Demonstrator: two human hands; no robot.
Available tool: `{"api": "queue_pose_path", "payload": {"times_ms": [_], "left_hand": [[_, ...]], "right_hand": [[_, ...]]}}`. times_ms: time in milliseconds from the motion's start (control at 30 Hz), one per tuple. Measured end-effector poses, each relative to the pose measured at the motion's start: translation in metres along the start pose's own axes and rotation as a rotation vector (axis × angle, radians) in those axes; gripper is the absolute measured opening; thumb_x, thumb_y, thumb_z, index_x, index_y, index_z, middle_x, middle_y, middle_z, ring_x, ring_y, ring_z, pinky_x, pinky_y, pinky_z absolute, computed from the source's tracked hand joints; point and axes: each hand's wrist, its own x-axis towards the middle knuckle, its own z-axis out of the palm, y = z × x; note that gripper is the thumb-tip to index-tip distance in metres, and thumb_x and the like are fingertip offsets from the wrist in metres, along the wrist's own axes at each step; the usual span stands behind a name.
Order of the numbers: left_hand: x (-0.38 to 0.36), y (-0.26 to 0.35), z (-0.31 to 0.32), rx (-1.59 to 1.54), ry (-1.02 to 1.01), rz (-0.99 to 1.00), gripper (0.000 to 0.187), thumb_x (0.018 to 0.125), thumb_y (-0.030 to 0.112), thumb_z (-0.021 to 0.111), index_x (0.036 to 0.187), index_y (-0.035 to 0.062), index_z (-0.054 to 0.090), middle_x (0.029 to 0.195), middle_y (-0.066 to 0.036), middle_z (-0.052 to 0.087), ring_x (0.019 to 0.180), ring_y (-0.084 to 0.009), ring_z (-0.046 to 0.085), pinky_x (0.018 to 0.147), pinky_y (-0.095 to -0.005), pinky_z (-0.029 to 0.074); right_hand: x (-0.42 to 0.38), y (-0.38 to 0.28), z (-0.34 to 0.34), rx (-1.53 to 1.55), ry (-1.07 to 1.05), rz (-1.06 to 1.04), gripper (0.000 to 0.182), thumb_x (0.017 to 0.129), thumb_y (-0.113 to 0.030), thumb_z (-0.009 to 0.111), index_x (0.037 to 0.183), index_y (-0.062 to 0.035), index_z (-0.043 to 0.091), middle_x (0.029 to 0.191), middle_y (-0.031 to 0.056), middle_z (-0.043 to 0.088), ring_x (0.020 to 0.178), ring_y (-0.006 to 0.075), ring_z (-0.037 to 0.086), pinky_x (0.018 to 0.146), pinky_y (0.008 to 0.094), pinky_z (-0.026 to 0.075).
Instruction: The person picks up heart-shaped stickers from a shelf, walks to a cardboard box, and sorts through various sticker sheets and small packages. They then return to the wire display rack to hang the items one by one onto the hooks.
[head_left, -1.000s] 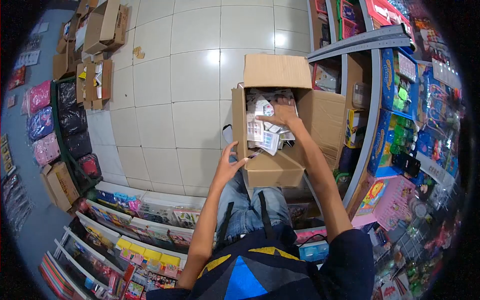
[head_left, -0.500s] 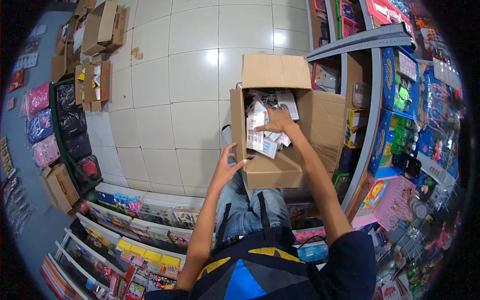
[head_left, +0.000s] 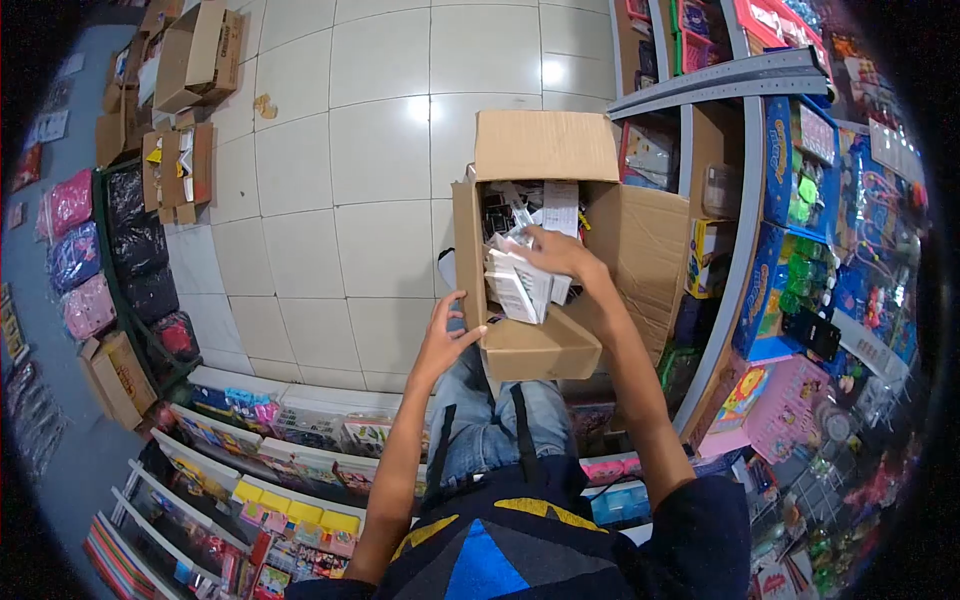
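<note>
An open cardboard box (head_left: pixel 545 362) stands before my knees, its flaps folded out. White flat packets (head_left: pixel 518 290) with printing lie in it, several leaning together in a tilted stack. Inside the box, my right hand (head_left: pixel 562 254) has its fingers curled over the upper end of these packets, gripping them; some fingertips are hidden. Behind them lies a white printed sheet or packet (head_left: pixel 561 205), among dark items that I cannot make out. My left hand (head_left: pixel 445 338) holds the box at its near left corner, thumb on the edge and fingers along the left side.
Metal-framed shelving (head_left: pixel 742 240) with toys stands close on the right. A low rack of books and packs (head_left: pixel 310 430) runs behind and to the left of my legs. More cartons (head_left: pixel 205 55) stand at the far left on the tiled floor (head_left: pixel 380 150), near stacked wrapped bags (head_left: pixel 78 245).
My right hand, spread over the packets before, has curled its fingers around them. The packets have tilted up into a stack, uncovering dark items behind. My left hand stays at the box corner.
</note>
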Motion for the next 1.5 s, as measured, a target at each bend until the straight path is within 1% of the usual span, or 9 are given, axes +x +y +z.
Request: {"api": "queue_pose_path", "payload": {"times_ms": [167,300,433,567,700,800,1167,1233,1500], "left_hand": [[0.001,-0.002,0.0,-0.044,0.007,0.0,0.071,0.077,0.018,0.079,0.137,0.012,0.042,0.134,-0.008,0.04,0.11,-0.0228,0.05,0.089,-0.0388,0.052],[0.001,-0.006,0.002,-0.084,0.007,0.015,0.072,0.076,0.018,0.08,0.137,0.0121,0.042,0.134,-0.008,0.04,0.111,-0.0234,0.049,0.09,-0.0401,0.052],[0.001,-0.008,0.002,-0.089,0.016,0.003,0.072,0.075,0.018,0.081,0.136,0.0123,0.043,0.133,-0.008,0.04,0.112,-0.0242,0.049,0.089,-0.0403,0.053],[0.001,-0.006,0.001,-0.083,0.011,0.008,0.072,0.075,0.018,0.081,0.136,0.0123,0.043,0.133,-0.008,0.04,0.111,-0.0246,0.049,0.089,-0.0406,0.053],[0.0,-0.004,0.001,-0.075,0.013,0.022,0.071,0.076,0.018,0.08,0.136,0.0122,0.043,0.134,-0.008,0.041,0.111,-0.0246,0.05,0.089,-0.0406,0.053],[-0.001,-0.002,0.002,-0.057,0.014,0.033,0.071,0.076,0.018,0.08,0.136,0.0114,0.043,0.134,-0.008,0.041,0.111,-0.0245,0.05,0.089,-0.0402,0.053],[0.021,-0.031,-0.005,0.222,-0.042,0.281,0.077,0.077,0.021,0.081,0.138,0.0052,0.038,0.139,-0.016,0.045,0.113,-0.0279,0.056,0.081,-0.0341,0.054],[0.025,-0.029,-0.005,0.152,-0.12,0.23,0.081,0.078,0.021,0.08,0.142,0.0053,0.033,0.142,-0.018,0.041,0.116,-0.0298,0.055,0.081,-0.0356,0.055],[0.038,-0.007,-0.027,0.314,-0.477,-0.008,0.088,0.088,0.026,0.069,0.153,0.0152,0.01,0.154,-0.016,0.026,0.124,-0.035,0.05,0.08,-0.049,0.056]], "right_hand": [[0.054,0.021,0.048,-0.263,0.477,-0.014,0.081,0.085,-0.071,0.044,0.138,-0.0099,0.049,0.134,0.0249,0.052,0.125,0.045,0.045,0.101,0.0505,0.041],[0.033,0.002,0.025,-0.266,0.154,0.071,0.078,0.085,-0.07,0.043,0.137,-0.0131,0.051,0.131,0.0161,0.058,0.121,0.0417,0.052,0.103,0.0489,0.039],[0.032,0.016,0.038,0.006,0.038,-0.097,0.067,0.088,-0.063,0.048,0.122,-0.0068,0.061,0.121,0.0227,0.062,0.114,0.0391,0.058,0.098,0.0459,0.043],[0.016,0.012,0.051,-0.064,0.217,-0.191,0.056,0.095,-0.052,0.043,0.116,-0.0042,0.063,0.111,0.0243,0.064,0.109,0.038,0.059,0.098,0.0533,0.039],[0.004,0.01,0.051,-0.092,0.93,-0.379,0.03,0.093,-0.026,0.054,0.112,-0.0029,0.059,0.11,0.019,0.057,0.103,0.0383,0.055,0.091,0.0513,0.042],[-0.009,0.01,0.042,0.266,1.099,-0.323,0.023,0.092,-0.018,0.056,0.108,-0.0018,0.059,0.107,0.019,0.058,0.1,0.0392,0.055,0.087,0.0477,0.044],[-0.109,0.035,0.126,0.14,1.056,-0.34,0.03,0.086,-0.014,0.063,0.112,-0.0005,0.058,0.116,0.0214,0.056,0.107,0.0388,0.056,0.095,0.0448,0.044],[-0.124,0.052,0.155,0.255,0.873,-0.292,0.03,0.087,-0.018,0.062,0.111,-0.0018,0.059,0.115,0.0197,0.057,0.107,0.0371,0.056,0.093,0.0442,0.045],[-0.255,0.037,0.263,0.652,1.189,-0.066,0.024,0.091,-0.025,0.057,0.104,-0.0047,0.063,0.098,0.0171,0.065,0.095,0.0358,0.061,0.084,0.0441,0.048]]}}
